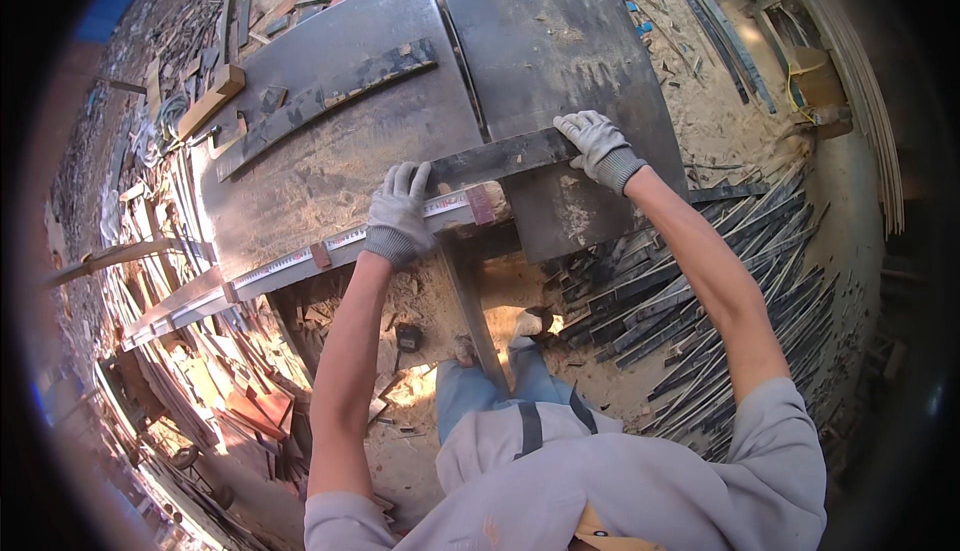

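Observation:
A narrow dark-faced wooden board lies across the near part of the metal-topped saw table, between my two gloved hands. My left hand is at its left end, fingers pointing forward over it; the thumb side is partly hidden. Around the right end my right hand is closed, with its fingers bent over the edge. Just in front of the board runs a straight rail with a measuring tape along it. A reddish-brown block sits on that rail. Farther back lies a second, longer dark-stained board.
The steel tabletop is dusted with sawdust, and a dark slot parts its two panels. Dark strips are heaped on the floor to the right. Scrap wood piles up at the left. A wooden leg stands between my feet.

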Motion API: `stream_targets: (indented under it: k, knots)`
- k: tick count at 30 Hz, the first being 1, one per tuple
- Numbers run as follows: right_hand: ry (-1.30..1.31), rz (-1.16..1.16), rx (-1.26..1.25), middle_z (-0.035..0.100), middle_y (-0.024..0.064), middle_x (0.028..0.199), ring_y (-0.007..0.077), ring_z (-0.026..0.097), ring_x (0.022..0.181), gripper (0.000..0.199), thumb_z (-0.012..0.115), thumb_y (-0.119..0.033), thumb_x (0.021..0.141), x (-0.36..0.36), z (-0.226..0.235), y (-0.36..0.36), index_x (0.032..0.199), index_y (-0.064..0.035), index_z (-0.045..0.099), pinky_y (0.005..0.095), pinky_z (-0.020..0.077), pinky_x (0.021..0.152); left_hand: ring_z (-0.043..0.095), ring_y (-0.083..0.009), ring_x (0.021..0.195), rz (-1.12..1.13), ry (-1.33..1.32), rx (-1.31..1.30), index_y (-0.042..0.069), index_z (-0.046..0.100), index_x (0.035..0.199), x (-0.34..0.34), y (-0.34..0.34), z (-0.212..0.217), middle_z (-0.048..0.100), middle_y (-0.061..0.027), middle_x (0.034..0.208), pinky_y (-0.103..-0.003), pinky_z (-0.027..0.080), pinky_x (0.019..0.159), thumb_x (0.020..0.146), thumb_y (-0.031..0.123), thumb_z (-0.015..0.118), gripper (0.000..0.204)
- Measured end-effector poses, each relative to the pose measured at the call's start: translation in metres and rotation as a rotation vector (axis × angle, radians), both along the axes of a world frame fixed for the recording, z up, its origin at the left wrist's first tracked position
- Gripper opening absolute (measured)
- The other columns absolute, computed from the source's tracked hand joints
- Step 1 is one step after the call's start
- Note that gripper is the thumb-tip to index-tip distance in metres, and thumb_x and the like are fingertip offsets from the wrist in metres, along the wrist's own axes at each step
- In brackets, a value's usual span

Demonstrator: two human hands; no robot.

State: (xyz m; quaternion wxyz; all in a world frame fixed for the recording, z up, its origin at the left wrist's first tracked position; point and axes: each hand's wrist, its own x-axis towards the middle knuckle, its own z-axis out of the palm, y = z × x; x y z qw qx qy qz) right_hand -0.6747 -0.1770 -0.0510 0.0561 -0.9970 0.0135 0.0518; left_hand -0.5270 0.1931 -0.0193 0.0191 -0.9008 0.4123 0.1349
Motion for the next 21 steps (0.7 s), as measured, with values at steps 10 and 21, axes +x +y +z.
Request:
stream_targets:
  k: [10, 21]
  knots:
    - [0.019, -0.203, -0.012, 0.061, 0.0205, 0.147, 0.0398, 0.059, 0.135, 0.075, 0.087, -0.020, 0.084, 0.017, -0.008, 0.029, 0.151, -0.0087, 0.054, 0.0475, 0.0462, 0.115, 0.044, -0.0381, 0.149, -0.062, -0.121, -0.155, 0.010, 0.035, 0.165, 0.027, 0.012, -0.042, 0.044, -0.0179, 0.157, -0.045, 0.047, 0.119, 0.078, 0.035, 0.083, 0.103]
    - [-0.081, -0.736, 0.688, 0.060, 0.0256, 0.150, 0.0354, 0.059, 0.141, 0.099, 0.091, -0.050, 0.078, -0.139, 0.023, 0.060, 0.154, 0.0009, 0.051, 0.0448, 0.0473, 0.117, 0.044, -0.0456, 0.144, -0.045, 0.036, -0.216, 0.008, 0.037, 0.163, 0.021, 0.006, -0.019, 0.047, -0.0236, 0.153, -0.051, 0.043, 0.119, 0.068, 0.066, 0.089, 0.122]
